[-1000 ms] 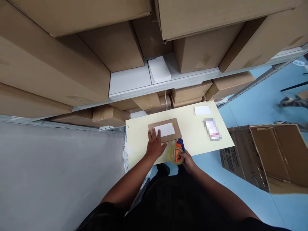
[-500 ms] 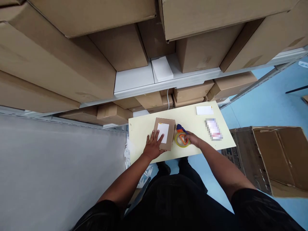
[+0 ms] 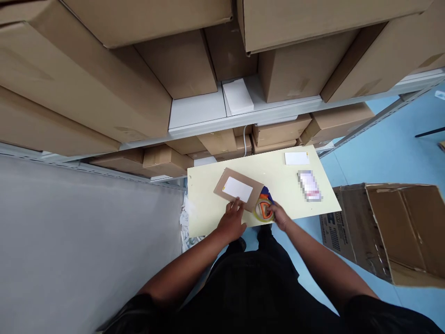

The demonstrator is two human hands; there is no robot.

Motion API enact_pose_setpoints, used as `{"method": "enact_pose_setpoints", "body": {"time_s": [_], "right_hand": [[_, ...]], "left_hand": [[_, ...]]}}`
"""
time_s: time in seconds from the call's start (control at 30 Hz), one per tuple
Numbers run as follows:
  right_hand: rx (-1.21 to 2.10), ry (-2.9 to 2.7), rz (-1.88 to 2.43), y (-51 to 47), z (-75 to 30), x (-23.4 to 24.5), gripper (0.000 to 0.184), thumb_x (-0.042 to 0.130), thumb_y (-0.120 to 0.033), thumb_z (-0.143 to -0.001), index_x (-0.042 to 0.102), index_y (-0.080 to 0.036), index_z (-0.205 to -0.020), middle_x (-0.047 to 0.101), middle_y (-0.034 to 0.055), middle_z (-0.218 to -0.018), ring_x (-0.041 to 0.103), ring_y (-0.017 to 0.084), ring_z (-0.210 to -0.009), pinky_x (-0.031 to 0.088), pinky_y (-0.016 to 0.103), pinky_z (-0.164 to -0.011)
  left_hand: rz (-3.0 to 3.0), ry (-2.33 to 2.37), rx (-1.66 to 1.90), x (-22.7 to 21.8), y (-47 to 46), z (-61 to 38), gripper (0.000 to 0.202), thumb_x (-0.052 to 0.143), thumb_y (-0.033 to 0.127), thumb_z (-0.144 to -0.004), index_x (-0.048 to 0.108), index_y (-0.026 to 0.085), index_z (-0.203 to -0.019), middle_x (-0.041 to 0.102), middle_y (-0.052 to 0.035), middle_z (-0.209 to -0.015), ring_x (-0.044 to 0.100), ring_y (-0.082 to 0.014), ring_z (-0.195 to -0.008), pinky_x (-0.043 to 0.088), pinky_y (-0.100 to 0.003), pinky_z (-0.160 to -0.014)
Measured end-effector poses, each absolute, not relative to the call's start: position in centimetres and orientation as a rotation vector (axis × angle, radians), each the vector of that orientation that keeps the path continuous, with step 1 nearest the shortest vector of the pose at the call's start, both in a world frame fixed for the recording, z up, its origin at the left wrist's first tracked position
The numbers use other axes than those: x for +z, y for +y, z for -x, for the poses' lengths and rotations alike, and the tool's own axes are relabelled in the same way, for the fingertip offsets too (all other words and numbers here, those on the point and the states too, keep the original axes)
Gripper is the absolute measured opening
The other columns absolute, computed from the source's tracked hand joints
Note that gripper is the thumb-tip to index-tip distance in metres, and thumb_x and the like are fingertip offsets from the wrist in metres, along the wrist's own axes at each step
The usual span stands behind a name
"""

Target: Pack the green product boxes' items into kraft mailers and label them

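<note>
Head-camera view of a person's two hands above a pale desk. The left hand is moderately spread, its fingers reaching forward with their tips at the near edge of a cardboard box; it is not closed around anything. The box lies on the desk just ahead of this hand, set obliquely, with a white label on its upper face. The right hand is closed on the handle of an orange-and-blue tape dispenser, held at the end of the box nearest this hand; whether dispenser and box touch cannot be told. Ahead and to the right of the right hand lie a pixelated object and, farther off, a second white label. Well to its right stands a large open carton. Beyond both hands, a shelf carries brown boxes.
</note>
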State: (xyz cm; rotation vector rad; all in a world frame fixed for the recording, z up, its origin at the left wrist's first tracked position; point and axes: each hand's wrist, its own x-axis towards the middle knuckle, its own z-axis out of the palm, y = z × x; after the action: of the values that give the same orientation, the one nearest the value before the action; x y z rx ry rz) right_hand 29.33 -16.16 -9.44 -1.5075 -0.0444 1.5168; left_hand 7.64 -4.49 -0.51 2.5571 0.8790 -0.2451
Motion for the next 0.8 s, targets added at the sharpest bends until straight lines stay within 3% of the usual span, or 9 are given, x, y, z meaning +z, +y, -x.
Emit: {"method": "enact_pose_setpoints", "body": {"time_s": [0.07, 0.1, 0.17, 0.27, 0.4, 0.53, 0.63, 0.73, 0.8], "right_hand": [[1.541, -0.082, 1.535, -14.0, -33.5, -8.9, 0.053, 0.067, -0.022, -0.054, 0.068, -0.018, -0.107, 0.075, 0.0055, -0.086, 0.068, 0.025, -0.076, 0.054, 0.033, -0.064], [1.601, -0.165, 1.573, -13.0, -35.2, -8.7, 0.056, 0.068, -0.02, -0.053, 0.069, -0.019, -0.109, 0.076, 0.0054, -0.089, 0.069, 0.025, -0.078, 0.054, 0.033, -0.066], [1.68, -0.318, 1.636, -11.3, -37.6, -8.3, 0.056, 0.07, -0.018, -0.053, 0.071, -0.018, -0.11, 0.077, 0.0058, -0.092, 0.069, 0.025, -0.081, 0.054, 0.033, -0.069], [1.737, -0.397, 1.687, -10.8, -38.6, -8.2, 0.058, 0.071, -0.02, -0.056, 0.071, -0.019, -0.114, 0.077, 0.0049, -0.089, 0.069, 0.024, -0.079, 0.052, 0.032, -0.069], [1.579, -0.311, 1.7, -15.6, -35.4, -8.6, 0.064, 0.069, -0.026, -0.061, 0.067, -0.022, -0.124, 0.075, 0.0014, -0.086, 0.068, 0.023, -0.076, 0.052, 0.033, -0.068], [1.556, -0.173, 1.574, -22.7, -28.3, -8.9, 0.06, 0.071, -0.027, -0.06, 0.066, -0.023, -0.12, 0.077, 0.0028, -0.098, 0.071, 0.028, -0.09, 0.056, 0.037, -0.077], [1.508, 0.056, 1.455, -24.1, -23.7, -9.0, 0.055, 0.068, -0.032, -0.063, 0.065, -0.025, -0.118, 0.076, 0.0018, -0.094, 0.072, 0.026, -0.084, 0.056, 0.036, -0.071], [1.452, 0.101, 1.482, -21.2, -23.5, -8.5, 0.056, 0.063, -0.035, -0.063, 0.061, -0.025, -0.119, 0.075, 0.003, -0.095, 0.071, 0.025, -0.08, 0.056, 0.034, -0.065], [1.46, -0.004, 1.596, -18.4, -26.1, -8.0, 0.054, 0.06, -0.034, -0.063, 0.06, -0.024, -0.116, 0.074, 0.0032, -0.091, 0.069, 0.023, -0.077, 0.054, 0.032, -0.062]], "left_hand": [[-2.626, 0.774, -0.273, 0.0, -2.6, -6.5, 0.087, 0.072, 0.044, -0.085, 0.034, 0.021, -0.161, 0.031, -0.0138, -0.167, 0.027, -0.0359, -0.154, 0.027, -0.053, -0.124], [-2.673, 0.778, -0.269, 0.1, -1.5, -6.2, 0.088, 0.072, 0.048, -0.085, 0.034, 0.024, -0.161, 0.029, -0.0127, -0.169, 0.023, -0.037, -0.155, 0.021, -0.056, -0.126], [-2.732, 0.889, -0.276, -0.1, 0.6, -5.7, 0.098, 0.072, 0.062, -0.081, 0.032, 0.025, -0.162, 0.019, -0.0134, -0.172, 0.011, -0.0422, -0.157, 0.011, -0.065, -0.124], [-2.716, 1.051, -0.318, -0.9, 2.0, -5.7, 0.106, 0.066, 0.075, -0.08, 0.027, 0.026, -0.164, 0.007, -0.0136, -0.173, 0.003, -0.0453, -0.158, 0.014, -0.072, -0.12], [-2.676, 1.117, -0.297, -1.8, 1.2, -6.2, 0.105, 0.06, 0.078, -0.083, 0.021, 0.025, -0.166, 0.003, -0.0117, -0.174, -0.001, -0.0422, -0.159, 0.025, -0.067, -0.119], [-2.589, 1.236, -0.239, -2.3, -0.2, -7.4, 0.105, 0.059, 0.078, -0.083, 0.023, 0.023, -0.165, 0.004, -0.0134, -0.174, -0.002, -0.0415, -0.159, 0.026, -0.06, -0.121], [-2.537, 1.323, -0.179, -2.4, -2.2, -8.2, 0.103, 0.057, 0.075, -0.086, 0.024, 0.016, -0.165, 0.006, -0.0179, -0.173, -0.001, -0.0452, -0.158, 0.026, -0.059, -0.121], [-2.545, 1.272, -0.207, -1.7, -4.4, -7.9, 0.103, 0.061, 0.07, -0.086, 0.027, 0.011, -0.163, 0.014, -0.023, -0.17, 0.009, -0.0489, -0.156, 0.031, -0.057, -0.118], [-2.6, 1.1, -0.279, -1.0, -4.8, -6.9, 0.102, 0.07, 0.065, -0.082, 0.031, 0.015, -0.162, 0.025, -0.0212, -0.168, 0.024, -0.0457, -0.152, 0.035, -0.054, -0.117]]}}
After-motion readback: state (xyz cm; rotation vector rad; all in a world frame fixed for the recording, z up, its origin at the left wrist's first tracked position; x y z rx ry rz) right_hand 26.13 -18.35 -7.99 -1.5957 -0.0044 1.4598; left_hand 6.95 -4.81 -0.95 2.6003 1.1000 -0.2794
